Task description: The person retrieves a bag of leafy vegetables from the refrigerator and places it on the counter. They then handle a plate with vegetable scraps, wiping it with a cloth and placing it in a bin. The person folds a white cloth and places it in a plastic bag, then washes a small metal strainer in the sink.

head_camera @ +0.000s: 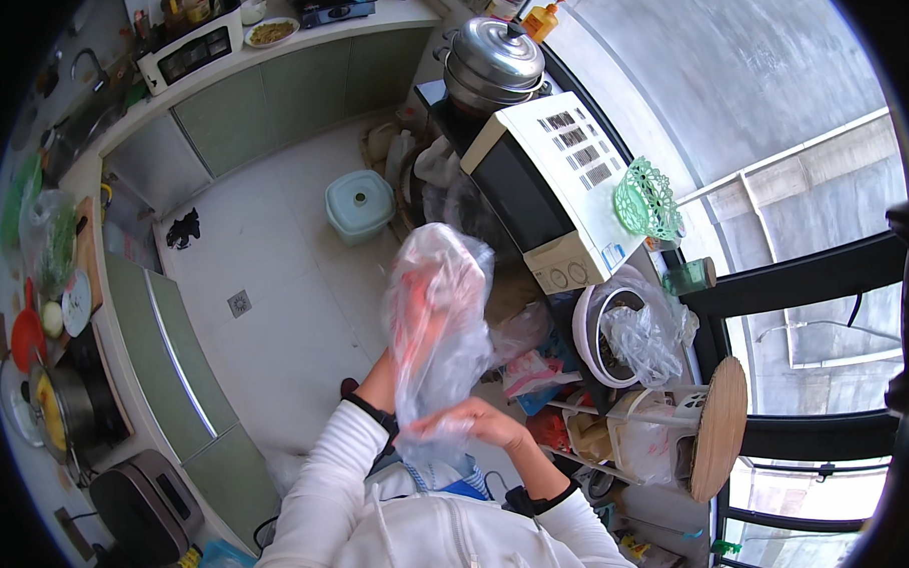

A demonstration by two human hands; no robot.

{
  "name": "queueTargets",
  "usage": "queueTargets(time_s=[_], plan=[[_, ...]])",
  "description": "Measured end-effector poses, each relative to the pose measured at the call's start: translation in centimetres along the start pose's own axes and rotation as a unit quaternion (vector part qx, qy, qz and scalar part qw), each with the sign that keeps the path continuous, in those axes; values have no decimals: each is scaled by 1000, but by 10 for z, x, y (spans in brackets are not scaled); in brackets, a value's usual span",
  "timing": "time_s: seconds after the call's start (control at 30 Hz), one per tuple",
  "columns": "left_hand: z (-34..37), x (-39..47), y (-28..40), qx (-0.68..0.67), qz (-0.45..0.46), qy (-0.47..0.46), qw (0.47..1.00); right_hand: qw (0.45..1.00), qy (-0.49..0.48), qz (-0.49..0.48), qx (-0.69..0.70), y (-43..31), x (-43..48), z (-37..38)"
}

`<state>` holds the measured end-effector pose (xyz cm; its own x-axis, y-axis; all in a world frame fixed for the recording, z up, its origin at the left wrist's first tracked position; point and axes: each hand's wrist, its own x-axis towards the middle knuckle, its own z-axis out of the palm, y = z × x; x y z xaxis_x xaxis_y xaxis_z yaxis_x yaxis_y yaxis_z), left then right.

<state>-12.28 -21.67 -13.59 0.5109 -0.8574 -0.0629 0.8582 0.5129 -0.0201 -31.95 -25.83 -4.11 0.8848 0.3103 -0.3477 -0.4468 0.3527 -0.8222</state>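
A clear plastic bag (452,344) with red markings or contents is stretched out in front of my chest. My left hand (424,329) reaches up at the bag and shows only dimly through the film. Whether it is inside or behind the plastic, and how its fingers are set, I cannot tell. Lower down, the fingers of my right hand (468,423) pinch the gathered near end of the bag. Dark bands circle both wrists at the white sleeves.
A lidded light-blue bin (359,205) stands on the tiled floor (289,293). To the right are a microwave oven (555,190), a steamer pot (496,60), a green openwork basket (645,197) and a white bowl (584,333). The left counter holds a pot (67,406) and a rice cooker (147,498).
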Motion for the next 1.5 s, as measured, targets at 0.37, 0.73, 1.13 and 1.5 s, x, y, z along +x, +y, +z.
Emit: queueTargets(time_s=[0.37, 0.73, 1.13, 1.5], plan=[[-45, 15, 19, 178, -18, -34, 983, 993, 98, 16, -65, -31, -87, -41], [-39, 4, -43, 411, 50, 7, 910, 912, 337, -223, 65, -34, 58, -82], [27, -59, 72, 119, 45, -27, 991, 810, 534, -233, 60, -22, 1, -121], [71, -32, 90, 803, 244, 22, 543, 861, 448, -220, -94, -81, -25, -94]])
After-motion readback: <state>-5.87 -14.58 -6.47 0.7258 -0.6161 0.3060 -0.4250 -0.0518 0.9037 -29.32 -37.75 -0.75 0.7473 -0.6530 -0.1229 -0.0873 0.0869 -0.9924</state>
